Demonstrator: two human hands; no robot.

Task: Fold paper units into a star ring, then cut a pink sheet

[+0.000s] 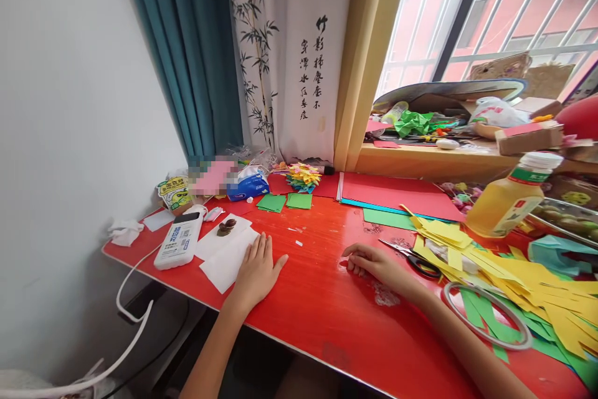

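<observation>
The left hand [258, 267] lies flat, fingers together, perhaps steadying white paper [223, 262]; the right hand [374, 265] curls its fingers near scissors [410, 254], any pinch unclear.

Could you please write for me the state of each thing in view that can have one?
Left hand: open, palm down
Right hand: fingers curled, inside hidden
White paper: lying flat
Scissors: lying flat, opening unclear
Bottle: capped, holding yellow liquid
Tissue pack: opened
Tape roll: lying on its side
Yellow strips: cut, loosely heaped
White device: lying flat, printed side up
</observation>
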